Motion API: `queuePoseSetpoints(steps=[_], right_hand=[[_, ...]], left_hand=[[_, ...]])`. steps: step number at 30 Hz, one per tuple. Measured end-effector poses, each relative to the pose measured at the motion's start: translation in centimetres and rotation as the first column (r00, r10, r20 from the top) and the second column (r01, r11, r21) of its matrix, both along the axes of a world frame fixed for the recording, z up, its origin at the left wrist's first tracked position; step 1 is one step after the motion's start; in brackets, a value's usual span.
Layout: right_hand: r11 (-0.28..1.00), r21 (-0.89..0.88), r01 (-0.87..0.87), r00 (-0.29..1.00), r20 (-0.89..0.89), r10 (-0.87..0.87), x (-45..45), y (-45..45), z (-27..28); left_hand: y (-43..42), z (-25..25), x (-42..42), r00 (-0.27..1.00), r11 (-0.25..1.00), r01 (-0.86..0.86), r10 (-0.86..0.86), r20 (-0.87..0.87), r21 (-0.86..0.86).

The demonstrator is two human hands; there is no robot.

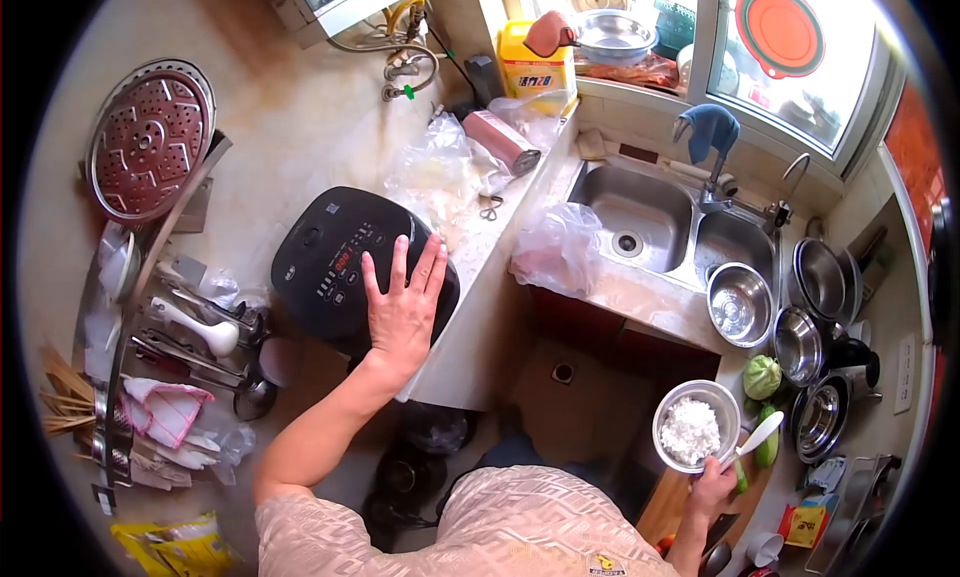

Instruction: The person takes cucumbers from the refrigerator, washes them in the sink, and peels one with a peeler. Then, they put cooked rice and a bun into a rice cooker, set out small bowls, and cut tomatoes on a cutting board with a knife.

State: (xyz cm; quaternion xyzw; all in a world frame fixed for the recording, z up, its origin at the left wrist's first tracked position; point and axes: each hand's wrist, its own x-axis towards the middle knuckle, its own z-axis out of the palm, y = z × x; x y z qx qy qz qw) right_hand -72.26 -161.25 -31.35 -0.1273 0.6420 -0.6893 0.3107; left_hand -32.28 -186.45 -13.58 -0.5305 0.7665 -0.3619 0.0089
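Observation:
My left hand [402, 302] lies with spread fingers on the front of the black rice cooker [325, 237]. Its lid is down, and red digits glow on the panel. On the other side, my right hand [712, 489] grips a metal bowl [727, 401] by its lower rim. White cooked rice [688, 432] fills part of that bowl. A white rice paddle [765, 430] sticks out to the right beside the bowl, its near end at the same hand's fingers. How the fingers divide between bowl and paddle is partly hidden.
A double sink [640, 217] with a blue cloth [710, 129] over its tap is at the upper right. Metal bowls [740, 305] and a pale green squash [762, 377] stand right. Plastic bags [560, 247] and scissors [490, 209] lie near the cooker; utensils [200, 327] hang left.

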Motion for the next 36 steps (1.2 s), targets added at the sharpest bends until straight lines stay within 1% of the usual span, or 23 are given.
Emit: queuePoseSetpoints(steps=[2,4,6,7,10,11,12,14,16,18,20,22,24,26,27,28,30,32,36], right_hand=[[0.999,0.039,-0.025,0.995,-0.099,0.029,-0.4,0.3,-1.1],[0.999,0.025,-0.021,0.994,-0.108,0.024,-0.6,0.2,-1.3],[1.000,-0.008,0.023,0.997,-0.079,-0.023,-0.5,0.0,-0.5],[0.996,-0.009,0.086,0.995,-0.051,-0.087,-0.1,-0.3,0.2],[0.995,0.012,0.095,0.995,-0.020,-0.094,-0.9,0.4,-0.1],[0.991,-0.037,0.132,0.991,0.003,-0.132,-0.8,0.2,-0.2],[0.991,-0.039,0.130,0.991,0.000,-0.130,-0.8,0.2,-0.1],[0.990,-0.022,0.137,0.990,0.034,-0.136,0.1,-0.3,2.0],[0.992,-0.024,0.124,0.992,0.027,-0.123,0.2,-0.3,2.4],[0.994,-0.026,0.109,0.994,0.024,-0.109,0.3,-0.2,2.3],[0.997,-0.021,0.068,0.998,0.021,-0.067,0.3,-0.2,2.4],[0.997,-0.020,0.070,0.997,0.018,-0.070,0.8,-0.6,3.0],[0.997,-0.017,0.073,0.997,0.014,-0.073,1.3,-1.0,3.9],[0.999,-0.005,0.049,0.999,0.015,-0.049,1.8,-1.4,4.5],[0.999,-0.004,0.046,0.999,0.013,-0.046,2.1,-1.5,4.8],[0.999,0.009,0.044,0.999,0.006,-0.044,2.3,-1.7,5.1],[0.999,0.017,0.040,0.999,-0.004,-0.040,2.5,-2.1,5.1],[0.998,0.060,0.004,0.999,-0.035,-0.002,2.3,-1.9,4.8],[0.998,0.029,-0.049,0.998,-0.040,0.050,2.7,-2.3,5.1]], left_hand=[[0.1,-0.1,-0.2,1.000,1.000,0.000,0.000,-0.018,0.011],[0.2,-0.3,-0.1,0.999,1.000,-0.001,0.001,-0.032,0.021],[0.2,-0.4,0.1,0.999,0.999,-0.005,0.006,-0.047,0.035],[0.3,-0.2,0.0,0.998,0.998,-0.010,0.014,-0.058,0.065],[0.4,-0.1,-0.1,0.999,0.997,-0.003,0.006,-0.039,0.073],[0.4,-0.1,-0.1,0.999,0.997,0.001,0.002,-0.039,0.081],[0.4,-0.2,-0.1,0.999,0.997,0.000,0.003,-0.043,0.080],[0.2,-0.4,0.1,0.999,0.997,0.007,-0.004,-0.043,0.081],[0.2,-0.3,0.1,0.998,0.996,0.008,-0.003,-0.057,0.089],[0.1,-0.2,0.2,0.998,0.998,0.027,-0.024,-0.051,0.061],[0.2,-0.2,0.3,0.998,0.997,0.026,-0.022,-0.053,0.069],[0.2,-0.3,0.3,0.994,0.995,0.062,-0.055,-0.096,0.079],[0.6,0.0,0.0,0.994,0.996,0.069,-0.064,-0.090,0.055],[0.9,-0.1,-0.2,0.956,0.970,0.220,-0.193,-0.221,0.104],[1.4,0.2,-0.5,0.923,0.940,0.301,-0.244,-0.299,0.162],[2.0,-0.3,-0.8,0.858,0.903,0.392,-0.290,-0.424,0.177],[3.4,-1.3,-1.7,0.740,0.834,0.499,-0.268,-0.617,0.236],[4.5,-3.2,-2.2,0.658,0.805,0.545,-0.238,-0.714,0.234],[6.0,-5.3,-2.5,0.548,0.792,0.585,-0.230,-0.804,0.172]])
